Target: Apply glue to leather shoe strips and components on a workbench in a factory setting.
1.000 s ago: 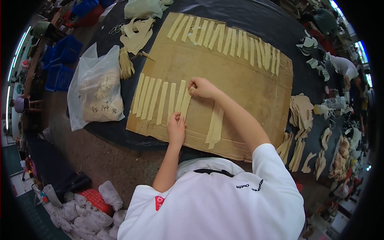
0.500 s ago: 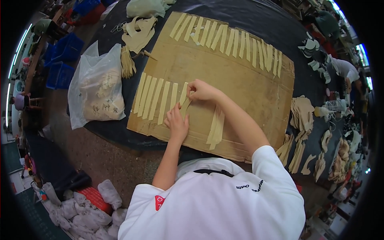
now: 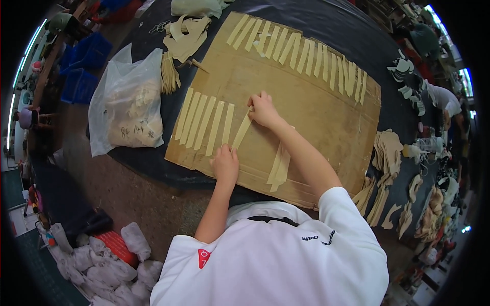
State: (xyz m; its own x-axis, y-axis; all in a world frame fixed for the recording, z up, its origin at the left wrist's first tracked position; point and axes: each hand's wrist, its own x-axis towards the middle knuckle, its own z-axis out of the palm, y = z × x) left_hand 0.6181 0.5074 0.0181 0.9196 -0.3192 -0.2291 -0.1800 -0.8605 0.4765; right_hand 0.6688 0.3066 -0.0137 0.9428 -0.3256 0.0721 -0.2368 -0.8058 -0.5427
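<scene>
A narrow cream strip [image 3: 242,128] lies slanted and straight over the brown cardboard sheet [image 3: 316,122]. My right hand [image 3: 264,110] pinches its far end, fingers closed. At the near end, my left hand [image 3: 225,164] has its curled fingertips on the strip. Just left of it, several similar strips [image 3: 204,122] lie side by side in a slanted row. Another long row of strips [image 3: 298,51] runs along the cardboard's far edge. Partly beneath my right forearm rests a loose bundle of strips [image 3: 279,168].
A clear plastic bag of cream pieces [image 3: 133,109] stands left of the cardboard, beside a strip bundle [image 3: 169,74] and cut pieces [image 3: 188,41]. Stacked cream pieces [image 3: 387,150] lie on the dark table covering at right. Blue crates [image 3: 78,85] stand beyond the table's left side.
My right hand has moved away from my left, which has drawn slightly nearer to me. The strip, bent between my fingers before, now stretches straight. The whole view has shifted slightly.
</scene>
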